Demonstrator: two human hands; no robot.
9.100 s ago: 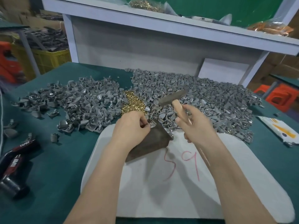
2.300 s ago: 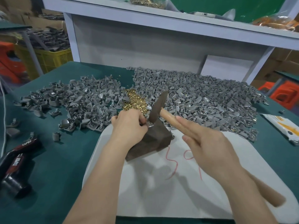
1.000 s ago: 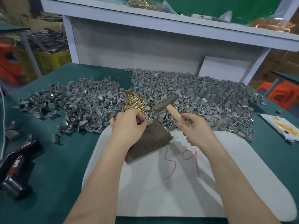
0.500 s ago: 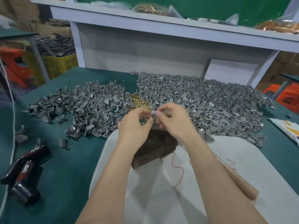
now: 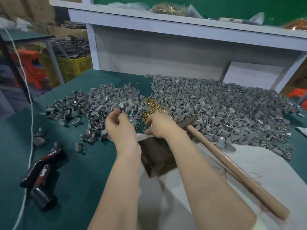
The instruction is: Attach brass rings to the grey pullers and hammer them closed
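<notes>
Hammer [image 5: 232, 165] lay diagonal, head far-left. L hand [image 5: 123, 128] grip loose, apart, over grey pullers [image 5: 93, 103]; R hand [image 5: 160, 126] grip at brass rings [image 5: 152, 107] hidden, can't tell.

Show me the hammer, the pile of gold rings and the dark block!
Wooden-handled hammer [image 5: 235, 170]: head view, middle of its handle.
Pile of small brass rings [image 5: 153, 106]: head view, centre of the pile.
Dark brown rectangular block [image 5: 157, 156]: head view, its top face.

"TAPER" on the black tool [image 5: 44, 168].
</notes>
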